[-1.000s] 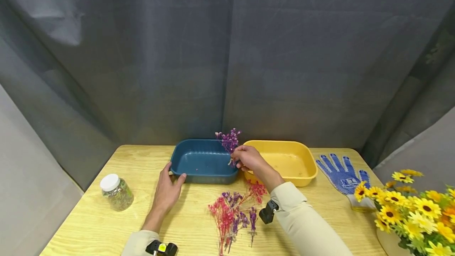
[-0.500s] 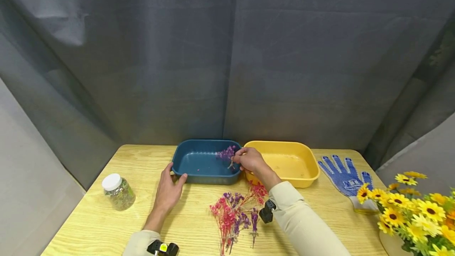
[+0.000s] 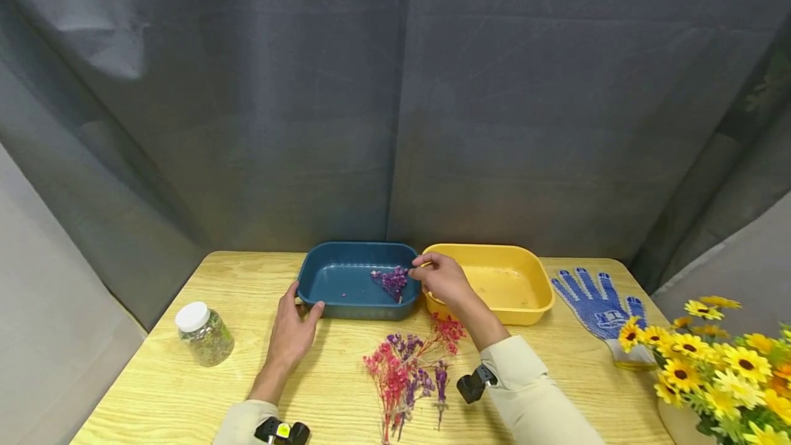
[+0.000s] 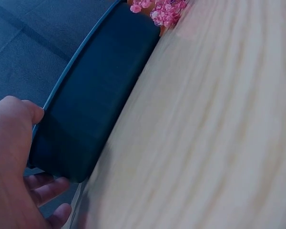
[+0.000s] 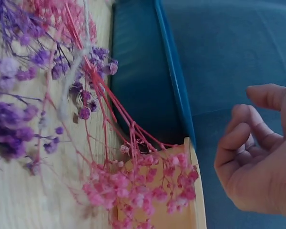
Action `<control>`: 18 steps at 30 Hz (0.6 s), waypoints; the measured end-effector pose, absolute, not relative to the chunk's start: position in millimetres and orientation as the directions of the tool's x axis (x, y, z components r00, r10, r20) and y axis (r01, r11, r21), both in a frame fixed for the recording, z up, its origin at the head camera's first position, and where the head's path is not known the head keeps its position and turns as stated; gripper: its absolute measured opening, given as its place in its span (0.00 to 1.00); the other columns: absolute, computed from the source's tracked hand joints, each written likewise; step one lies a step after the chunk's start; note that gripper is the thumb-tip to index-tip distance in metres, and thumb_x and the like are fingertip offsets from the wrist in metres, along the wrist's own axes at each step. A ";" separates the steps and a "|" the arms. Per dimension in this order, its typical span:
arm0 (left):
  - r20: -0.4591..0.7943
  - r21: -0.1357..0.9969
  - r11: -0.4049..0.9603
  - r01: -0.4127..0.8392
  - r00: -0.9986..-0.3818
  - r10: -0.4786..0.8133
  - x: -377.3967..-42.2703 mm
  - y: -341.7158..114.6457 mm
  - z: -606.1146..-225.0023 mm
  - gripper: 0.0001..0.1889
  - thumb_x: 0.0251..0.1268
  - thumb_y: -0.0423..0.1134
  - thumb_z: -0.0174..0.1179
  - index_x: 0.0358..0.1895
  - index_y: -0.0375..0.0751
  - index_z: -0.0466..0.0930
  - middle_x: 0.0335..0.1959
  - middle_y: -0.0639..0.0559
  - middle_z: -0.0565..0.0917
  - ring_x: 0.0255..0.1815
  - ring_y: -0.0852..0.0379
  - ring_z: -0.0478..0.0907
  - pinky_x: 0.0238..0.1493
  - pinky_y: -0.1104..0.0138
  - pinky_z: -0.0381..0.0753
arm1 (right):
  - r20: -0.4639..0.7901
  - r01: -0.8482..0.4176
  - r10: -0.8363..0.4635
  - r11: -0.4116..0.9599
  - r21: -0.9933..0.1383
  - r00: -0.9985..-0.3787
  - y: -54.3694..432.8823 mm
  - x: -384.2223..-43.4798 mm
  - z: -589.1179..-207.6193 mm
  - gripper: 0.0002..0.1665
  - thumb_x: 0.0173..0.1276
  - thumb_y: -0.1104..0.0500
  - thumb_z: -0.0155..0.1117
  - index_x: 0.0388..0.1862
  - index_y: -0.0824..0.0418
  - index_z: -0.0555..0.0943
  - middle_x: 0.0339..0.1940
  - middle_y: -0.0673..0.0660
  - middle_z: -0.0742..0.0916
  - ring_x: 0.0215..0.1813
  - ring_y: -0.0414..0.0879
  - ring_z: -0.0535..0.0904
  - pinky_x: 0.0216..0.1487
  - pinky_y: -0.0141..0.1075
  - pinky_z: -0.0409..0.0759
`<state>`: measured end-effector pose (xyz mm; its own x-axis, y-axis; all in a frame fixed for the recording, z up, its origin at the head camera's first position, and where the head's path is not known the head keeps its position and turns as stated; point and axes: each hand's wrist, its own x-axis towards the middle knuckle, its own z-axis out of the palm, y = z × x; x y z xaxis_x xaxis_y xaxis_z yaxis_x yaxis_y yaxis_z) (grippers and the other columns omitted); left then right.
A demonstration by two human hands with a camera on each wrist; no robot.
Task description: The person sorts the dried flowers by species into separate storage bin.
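My left hand (image 3: 292,332) grips the near left corner of the blue plastic basin (image 3: 364,310). In the left wrist view, the thumb lies at the rim and the fingers (image 4: 50,191) curl by the basin's end wall. A small sprig of purple dried flowers (image 3: 393,281) lies inside the basin at its right end. Just beside it, my right hand (image 3: 446,281) hovers over the adjoining rims of the blue basin and the yellow basin (image 3: 503,280). The right wrist view shows its thumb and forefinger apart, with nothing between them, and the other fingers loosely bent.
Pink dried flowers (image 3: 388,373) and purple sprigs (image 3: 441,383) lie on the wooden table (image 3: 148,390) before the basins. A white-lidded jar (image 3: 207,338) stands left. At right are a blue-and-white work glove (image 3: 599,307) and a pot of yellow artificial flowers (image 3: 729,369). A grey curtain (image 3: 309,122) hangs behind.
My right hand has lowered the purple sprig into the blue basin and let it go, then drawn slightly back to the right. The left hand has stayed on the basin's corner.
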<state>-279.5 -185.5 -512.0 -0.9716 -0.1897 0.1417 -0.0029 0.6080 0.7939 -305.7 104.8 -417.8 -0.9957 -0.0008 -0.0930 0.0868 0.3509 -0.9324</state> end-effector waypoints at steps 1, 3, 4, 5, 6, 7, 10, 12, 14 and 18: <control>0.143 0.792 0.611 -0.003 -0.971 -0.190 -279.4 -185.4 -512.0 0.40 0.69 0.56 0.54 0.76 0.45 0.48 0.68 0.40 0.65 0.63 0.42 0.73 0.64 0.46 0.68 | -0.078 0.071 -0.006 0.342 -0.937 -0.997 106.1 -303.4 -417.6 0.16 0.65 0.56 0.64 0.50 0.59 0.79 0.37 0.60 0.80 0.32 0.50 0.74 0.32 0.37 0.75; 0.146 0.789 0.615 -0.002 -0.971 -0.190 -279.4 -185.4 -512.0 0.40 0.69 0.56 0.53 0.76 0.44 0.48 0.67 0.40 0.65 0.63 0.42 0.73 0.64 0.46 0.68 | -0.045 0.037 -0.017 0.340 -0.940 -0.999 108.3 -299.3 -418.5 0.14 0.66 0.57 0.64 0.50 0.58 0.79 0.36 0.59 0.80 0.33 0.50 0.75 0.32 0.37 0.76; 0.143 0.789 0.614 -0.005 -0.971 -0.192 -279.4 -185.7 -512.0 0.40 0.69 0.56 0.54 0.76 0.44 0.48 0.67 0.40 0.65 0.63 0.42 0.73 0.64 0.46 0.68 | -0.029 0.019 -0.024 0.339 -0.940 -0.999 108.9 -297.4 -419.1 0.14 0.66 0.57 0.64 0.50 0.58 0.79 0.37 0.58 0.80 0.33 0.50 0.75 0.33 0.36 0.76; 0.141 0.790 0.614 -0.007 -0.971 -0.192 -279.5 -186.0 -512.1 0.39 0.69 0.56 0.54 0.76 0.44 0.48 0.67 0.40 0.65 0.63 0.42 0.73 0.64 0.46 0.68 | -0.014 0.003 -0.031 0.341 -0.940 -0.999 109.5 -295.6 -419.8 0.14 0.66 0.57 0.64 0.50 0.57 0.79 0.37 0.58 0.80 0.33 0.50 0.76 0.34 0.36 0.77; 0.140 0.791 0.612 -0.006 -0.971 -0.191 -279.7 -186.3 -512.1 0.39 0.69 0.56 0.54 0.76 0.44 0.48 0.67 0.40 0.65 0.63 0.42 0.73 0.64 0.46 0.68 | 0.001 -0.014 -0.039 0.346 -0.938 -0.999 109.9 -294.0 -420.5 0.14 0.66 0.57 0.63 0.50 0.57 0.79 0.38 0.57 0.80 0.34 0.50 0.76 0.35 0.36 0.77; 0.139 0.791 0.611 -0.005 -0.972 -0.187 -279.7 -186.5 -511.8 0.39 0.69 0.56 0.54 0.76 0.44 0.48 0.67 0.40 0.65 0.63 0.42 0.73 0.64 0.46 0.68 | 0.014 -0.029 -0.045 0.354 -0.935 -0.999 110.2 -292.4 -421.2 0.13 0.66 0.57 0.64 0.49 0.56 0.79 0.38 0.57 0.80 0.34 0.49 0.76 0.36 0.35 0.77; 0.134 0.796 0.605 -0.003 -0.974 -0.181 -279.7 -186.6 -511.2 0.40 0.69 0.55 0.54 0.76 0.44 0.48 0.67 0.39 0.65 0.63 0.41 0.73 0.64 0.46 0.68 | 0.048 -0.067 -0.060 0.388 -0.919 -0.997 111.9 -287.6 -423.1 0.13 0.65 0.56 0.65 0.49 0.55 0.80 0.38 0.55 0.81 0.34 0.47 0.75 0.34 0.33 0.76; 0.134 0.798 0.602 0.000 -0.975 -0.177 -279.6 -186.5 -511.1 0.39 0.69 0.54 0.54 0.76 0.43 0.48 0.68 0.39 0.64 0.63 0.41 0.73 0.64 0.46 0.68 | 0.064 -0.088 -0.072 0.406 -0.909 -0.995 113.4 -283.8 -423.7 0.13 0.65 0.56 0.65 0.49 0.54 0.80 0.38 0.55 0.82 0.34 0.48 0.75 0.33 0.33 0.75; 0.134 0.798 0.603 0.001 -0.975 -0.176 -279.8 -186.2 -511.1 0.39 0.69 0.53 0.55 0.76 0.43 0.48 0.68 0.39 0.64 0.63 0.41 0.73 0.63 0.46 0.68 | 0.080 -0.108 -0.084 0.419 -0.901 -0.993 115.0 -280.3 -423.9 0.14 0.65 0.57 0.66 0.50 0.54 0.80 0.38 0.54 0.83 0.34 0.48 0.76 0.33 0.32 0.75; 0.137 0.796 0.605 0.001 -0.974 -0.180 -280.4 -186.1 -511.3 0.39 0.70 0.53 0.55 0.76 0.43 0.48 0.68 0.39 0.64 0.63 0.42 0.73 0.63 0.46 0.68 | 0.104 -0.139 -0.106 0.422 -0.896 -0.989 117.3 -271.7 -423.1 0.15 0.65 0.59 0.65 0.51 0.54 0.80 0.40 0.53 0.85 0.37 0.47 0.78 0.36 0.32 0.76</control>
<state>-280.4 -186.1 -511.3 -0.9740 -0.1799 0.1374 0.0007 0.6047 0.7964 -271.7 117.3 -423.1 -0.9889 -0.1055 0.1042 -0.1394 0.4215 -0.8960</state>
